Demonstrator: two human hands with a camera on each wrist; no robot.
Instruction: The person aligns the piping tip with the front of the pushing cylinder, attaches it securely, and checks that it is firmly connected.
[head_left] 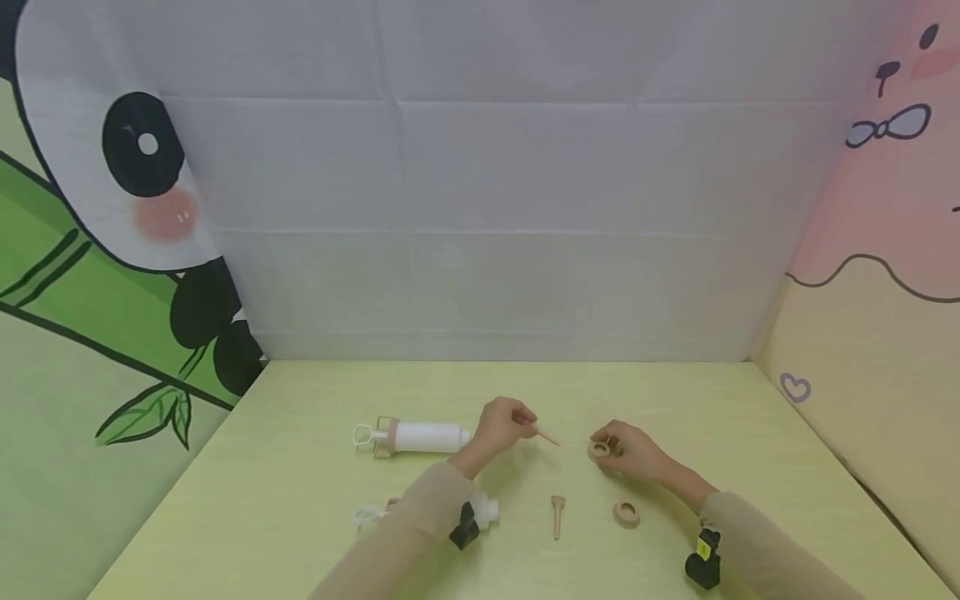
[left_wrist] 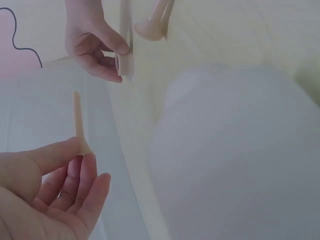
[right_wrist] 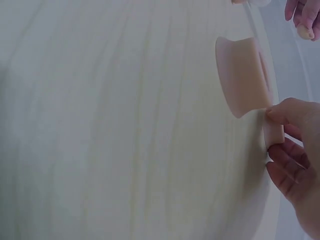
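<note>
Head view: left hand (head_left: 501,423) pinches a thin tapered beige nozzle tip (head_left: 547,436) between thumb and fingers, point aimed toward the right hand (head_left: 630,452). Right hand pinches a small beige ring (head_left: 600,450), smooth plastic, held just above the pale green table (head_left: 300,483). Landmark is that held ring: a second beige ring (head_left: 626,513) lies flat near it, toward the person; a flared cone nozzle (head_left: 557,514) lies beside the second ring; a white cylindrical syringe body (head_left: 412,437) with loop handle lies well apart, past the left hand. A second white piece (head_left: 483,508) sits partly hidden under the left sleeve.
</note>
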